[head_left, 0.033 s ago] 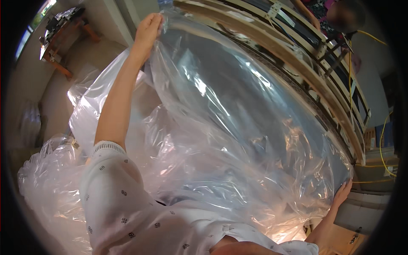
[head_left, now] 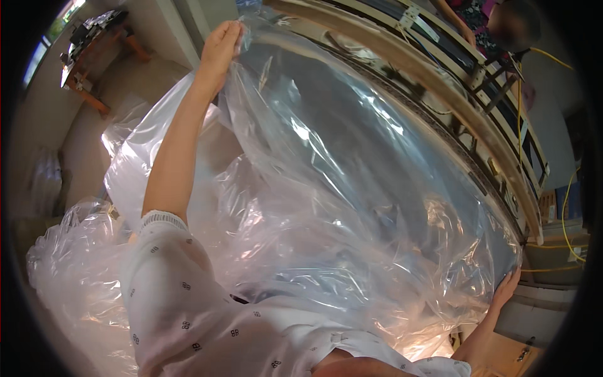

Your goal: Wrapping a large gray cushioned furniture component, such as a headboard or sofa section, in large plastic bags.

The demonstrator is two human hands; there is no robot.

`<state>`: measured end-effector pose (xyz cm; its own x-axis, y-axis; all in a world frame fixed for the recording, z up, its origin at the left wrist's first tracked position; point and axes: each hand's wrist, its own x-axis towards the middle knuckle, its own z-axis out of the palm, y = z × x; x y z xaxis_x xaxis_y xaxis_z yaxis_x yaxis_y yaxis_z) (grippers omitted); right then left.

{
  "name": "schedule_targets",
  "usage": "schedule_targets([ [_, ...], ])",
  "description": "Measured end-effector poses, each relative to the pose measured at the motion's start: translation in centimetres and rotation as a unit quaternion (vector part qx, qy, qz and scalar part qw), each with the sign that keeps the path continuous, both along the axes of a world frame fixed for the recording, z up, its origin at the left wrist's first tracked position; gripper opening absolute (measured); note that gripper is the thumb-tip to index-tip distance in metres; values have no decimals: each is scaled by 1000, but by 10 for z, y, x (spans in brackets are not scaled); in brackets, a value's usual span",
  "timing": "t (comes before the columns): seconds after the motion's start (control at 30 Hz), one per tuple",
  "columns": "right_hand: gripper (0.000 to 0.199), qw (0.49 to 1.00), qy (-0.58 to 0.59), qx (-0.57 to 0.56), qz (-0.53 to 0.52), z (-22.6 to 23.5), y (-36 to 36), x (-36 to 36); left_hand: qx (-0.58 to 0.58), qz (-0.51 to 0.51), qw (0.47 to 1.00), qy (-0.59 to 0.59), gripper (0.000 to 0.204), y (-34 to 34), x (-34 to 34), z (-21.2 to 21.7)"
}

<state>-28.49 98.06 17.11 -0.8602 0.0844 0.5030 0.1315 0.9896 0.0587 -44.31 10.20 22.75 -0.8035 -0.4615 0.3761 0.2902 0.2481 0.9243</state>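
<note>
Orange-legged table (head_left: 92, 97): well left of the fingers of the left hand (head_left: 220, 53). Those fingers closed round upper edge of clear plastic sheet (head_left: 326, 132). Sheet creased, slants from them down to the right hand (head_left: 504, 290). Wooden rail (head_left: 468, 113) above right fingers. Right fingers touch sheet's edge; cannot tell whether they grip. Yellow cord (head_left: 566, 220) right of them.

Shows a bright window (head_left: 34, 66) at the upper left, near a table (head_left: 94, 56) with orange legs and dark clutter (head_left: 94, 26) on top. Has a pale wall (head_left: 147, 28) beyond, brownish floor (head_left: 119, 81) around the table legs, and a light upright post (head_left: 179, 31) farther right. Includes, at the lower right, a cabinet (head_left: 510, 355) with an orange-brown front and a dark fitting (head_left: 526, 347). Looks dimmer along the right side.
</note>
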Motion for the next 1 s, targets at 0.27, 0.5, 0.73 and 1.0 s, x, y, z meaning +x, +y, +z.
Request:
schedule_targets([
  [0.27, 43, 998, -41, -11, -46, -5, -1, 17, 75, -80, 992, 61, 14, 8, 67, 20],
  [0.5, 45, 996, -63, -3, -64, -14, 23, 18, 159, -80, 982, 68, 14, 6, 92, 29],
  [0.73, 46, 993, -92, -3, -78, 5, 7, 32, 114, 4, 993, 41, 20, -3, 78, 14],
  [1.0, 52, 971, -205, 76, 95, 23, -132, 28, -502, 253, 805, -188, 44, -266, -2, -4],
])
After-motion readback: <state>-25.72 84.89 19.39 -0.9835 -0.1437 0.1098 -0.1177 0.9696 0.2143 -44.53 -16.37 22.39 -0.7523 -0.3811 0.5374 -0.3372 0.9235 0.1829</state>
